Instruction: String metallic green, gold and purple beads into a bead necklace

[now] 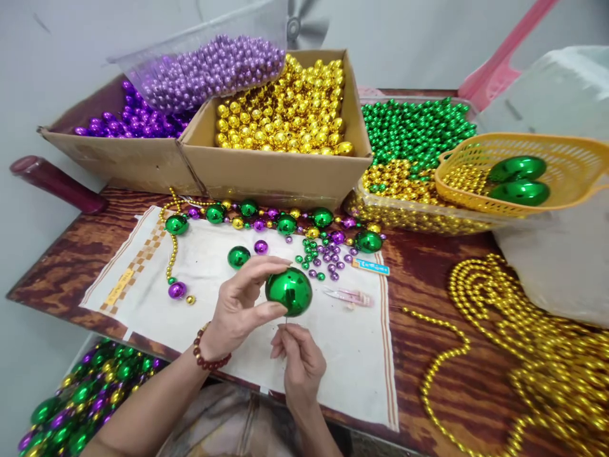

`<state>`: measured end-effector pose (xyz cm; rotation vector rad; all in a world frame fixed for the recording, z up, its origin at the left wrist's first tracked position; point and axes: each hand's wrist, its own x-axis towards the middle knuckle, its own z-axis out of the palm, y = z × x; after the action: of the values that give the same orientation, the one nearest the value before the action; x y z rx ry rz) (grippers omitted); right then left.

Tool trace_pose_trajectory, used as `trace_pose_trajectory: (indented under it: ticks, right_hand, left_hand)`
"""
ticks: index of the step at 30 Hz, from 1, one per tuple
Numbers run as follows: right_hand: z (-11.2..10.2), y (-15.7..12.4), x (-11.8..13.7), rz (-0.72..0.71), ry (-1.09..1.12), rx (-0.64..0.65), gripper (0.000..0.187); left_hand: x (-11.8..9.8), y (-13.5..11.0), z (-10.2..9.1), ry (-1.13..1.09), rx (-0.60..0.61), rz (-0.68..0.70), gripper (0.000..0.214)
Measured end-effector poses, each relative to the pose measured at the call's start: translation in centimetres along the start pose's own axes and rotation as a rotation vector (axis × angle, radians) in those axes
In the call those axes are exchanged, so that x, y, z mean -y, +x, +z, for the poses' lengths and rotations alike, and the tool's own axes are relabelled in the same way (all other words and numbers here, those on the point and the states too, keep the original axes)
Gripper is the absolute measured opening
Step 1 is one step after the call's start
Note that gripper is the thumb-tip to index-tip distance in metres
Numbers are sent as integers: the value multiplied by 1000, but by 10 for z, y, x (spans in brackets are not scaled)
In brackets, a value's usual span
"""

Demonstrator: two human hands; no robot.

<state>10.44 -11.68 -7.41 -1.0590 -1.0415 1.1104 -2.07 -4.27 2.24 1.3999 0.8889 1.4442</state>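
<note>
My left hand (pixel 238 304) grips a large shiny green ball (pixel 288 291) between thumb and fingers, above a white cloth (pixel 214 317). Just below the ball, my right hand (pixel 297 358) is pinched on a thin needle or thread that points up into the ball's underside. A bead bracelet circles my left wrist. On the cloth lie a smaller green ball (pixel 238 256), a purple ball (pixel 260 246), a strand of mixed green, purple and gold balls (pixel 266 219), and small loose beads (pixel 323 257).
Cardboard boxes at the back hold purple beads (pixel 128 120) and gold beads (pixel 285 108). A tray of green and gold beads (pixel 409 146) and a yellow basket (pixel 518 178) with two green balls stand right. Gold bead strands (pixel 523 355) pile on the wooden table. Finished strands (pixel 80 400) lie lower left.
</note>
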Motion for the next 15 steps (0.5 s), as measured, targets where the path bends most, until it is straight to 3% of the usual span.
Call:
trace_pose_trajectory:
  ticks: [15]
  right_hand:
    - [-4, -5, 0, -69, 35, 5, 21]
  left_hand:
    - [-2, 3, -5, -129, 4, -59, 36]
